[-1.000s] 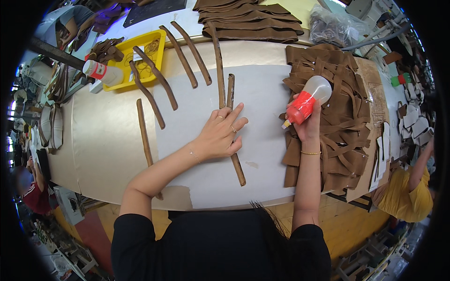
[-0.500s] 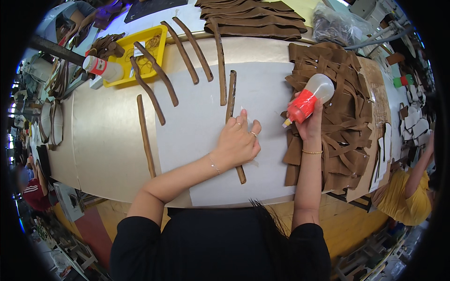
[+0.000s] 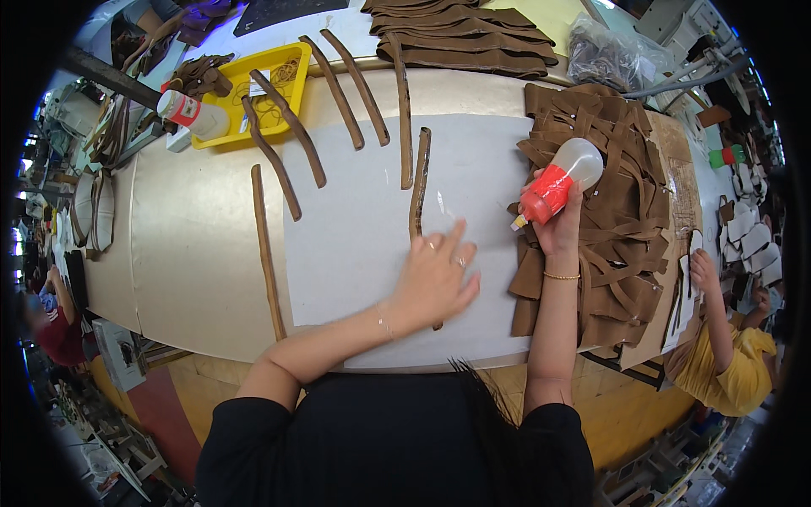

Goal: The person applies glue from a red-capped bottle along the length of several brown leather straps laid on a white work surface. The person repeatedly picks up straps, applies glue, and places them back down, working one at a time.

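Note:
In my right hand (image 3: 557, 224) is a clear squeeze bottle (image 3: 576, 160) with a red label, tilted so its yellow-white nozzle points down to the left. My left hand (image 3: 435, 279) is over a narrow brown strip (image 3: 420, 186) on the white sheet (image 3: 346, 262). Its fingers are apart and slightly blurred; whether they touch the strip I cannot tell. Dark shiny streaks run along the strip's upper part, and its middle is hidden by the hand. A small clear shiny patch (image 3: 440, 201) shows on the sheet beside the fingertips.
Several similar strips, one of them (image 3: 269, 253) at the left, lie around the sheet. A heap of brown straps (image 3: 596, 279) fills the right side. Beyond are a yellow tray (image 3: 297, 97), a white-capped bottle (image 3: 207, 120) and stacked brown pieces (image 3: 473, 46). A person in yellow (image 3: 726, 363) works at right.
My left hand has moved slightly down and right, and its fingers have spread from a closer curl. The right hand with the bottle stays almost still. The person in yellow has reached onto the table.

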{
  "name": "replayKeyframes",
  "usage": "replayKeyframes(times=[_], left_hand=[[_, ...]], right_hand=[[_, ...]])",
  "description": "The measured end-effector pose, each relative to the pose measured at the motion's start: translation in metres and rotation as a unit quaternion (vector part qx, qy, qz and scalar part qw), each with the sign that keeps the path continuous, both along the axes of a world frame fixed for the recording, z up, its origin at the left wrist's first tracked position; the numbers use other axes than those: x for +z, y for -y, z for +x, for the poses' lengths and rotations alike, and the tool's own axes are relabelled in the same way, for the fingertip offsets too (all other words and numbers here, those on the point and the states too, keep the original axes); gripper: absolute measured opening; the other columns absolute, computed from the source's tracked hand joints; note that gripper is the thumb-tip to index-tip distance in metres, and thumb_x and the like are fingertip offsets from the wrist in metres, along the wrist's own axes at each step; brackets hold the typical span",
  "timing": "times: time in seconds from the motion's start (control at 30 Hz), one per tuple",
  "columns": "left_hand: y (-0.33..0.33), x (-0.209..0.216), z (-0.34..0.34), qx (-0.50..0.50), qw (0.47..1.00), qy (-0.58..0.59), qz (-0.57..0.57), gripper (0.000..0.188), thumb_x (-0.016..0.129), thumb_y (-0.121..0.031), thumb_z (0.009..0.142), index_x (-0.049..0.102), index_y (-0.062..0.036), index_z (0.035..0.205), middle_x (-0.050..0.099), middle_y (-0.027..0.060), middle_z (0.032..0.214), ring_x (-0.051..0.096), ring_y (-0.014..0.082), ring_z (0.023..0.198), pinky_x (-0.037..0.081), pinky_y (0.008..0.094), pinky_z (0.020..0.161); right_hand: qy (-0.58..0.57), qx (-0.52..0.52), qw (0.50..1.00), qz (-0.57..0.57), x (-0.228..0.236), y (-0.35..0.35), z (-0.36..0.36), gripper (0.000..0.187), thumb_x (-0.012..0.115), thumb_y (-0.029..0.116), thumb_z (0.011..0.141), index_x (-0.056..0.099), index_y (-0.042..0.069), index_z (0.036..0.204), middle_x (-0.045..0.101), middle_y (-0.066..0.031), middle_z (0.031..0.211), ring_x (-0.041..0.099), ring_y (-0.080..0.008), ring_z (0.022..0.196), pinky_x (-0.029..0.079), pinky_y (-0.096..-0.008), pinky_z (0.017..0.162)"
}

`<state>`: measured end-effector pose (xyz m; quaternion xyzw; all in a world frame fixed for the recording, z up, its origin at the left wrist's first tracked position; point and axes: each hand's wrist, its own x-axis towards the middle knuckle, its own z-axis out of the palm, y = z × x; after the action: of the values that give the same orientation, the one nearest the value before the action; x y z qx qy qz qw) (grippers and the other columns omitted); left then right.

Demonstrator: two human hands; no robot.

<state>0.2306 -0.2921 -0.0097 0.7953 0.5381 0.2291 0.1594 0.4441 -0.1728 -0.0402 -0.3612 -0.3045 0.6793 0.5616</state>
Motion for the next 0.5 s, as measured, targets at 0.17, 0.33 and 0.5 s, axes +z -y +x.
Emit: replayKeyframes(times=[0.17,0.33,0.5], left_hand=[[-0.035,-0.019,-0.011,0.043,0.995,-0.065,0.056,0.036,0.064,-0.024,0.082,0.058,-0.0015,0.109,0.052,0.0287,0.131,0.052,0.0321,0.098,0.039,0.0423,0.082],[-0.027,-0.017,-0.001,0.050,0.991,-0.110,0.059,0.039,0.063,-0.024,0.081,0.058,0.0001,0.111,0.057,0.0289,0.124,0.054,0.0316,0.091,0.039,0.0416,0.080],[-0.001,-0.008,0.011,0.018,0.997,-0.081,-0.001,0.041,0.064,-0.025,0.081,0.057,0.0014,0.111,0.059,0.0282,0.120,0.055,0.0303,0.088,0.039,0.0419,0.079]], right_hand=[[-0.005,0.001,1.000,-0.002,-0.001,0.000,-0.001,0.070,0.053,0.065,0.089,0.051,0.000,0.115,0.058,-0.0108,0.104,0.063,-0.0238,0.088,0.056,-0.0379,0.066],[0.004,0.022,1.000,0.008,-0.002,-0.002,0.004,0.071,0.056,0.065,0.088,0.049,0.001,0.120,0.058,-0.0108,0.109,0.063,-0.0254,0.093,0.055,-0.0404,0.078],[0.017,0.013,1.000,0.017,0.002,0.000,-0.001,0.071,0.055,0.066,0.088,0.052,0.000,0.115,0.058,-0.0105,0.105,0.063,-0.0238,0.087,0.056,-0.0374,0.065]])
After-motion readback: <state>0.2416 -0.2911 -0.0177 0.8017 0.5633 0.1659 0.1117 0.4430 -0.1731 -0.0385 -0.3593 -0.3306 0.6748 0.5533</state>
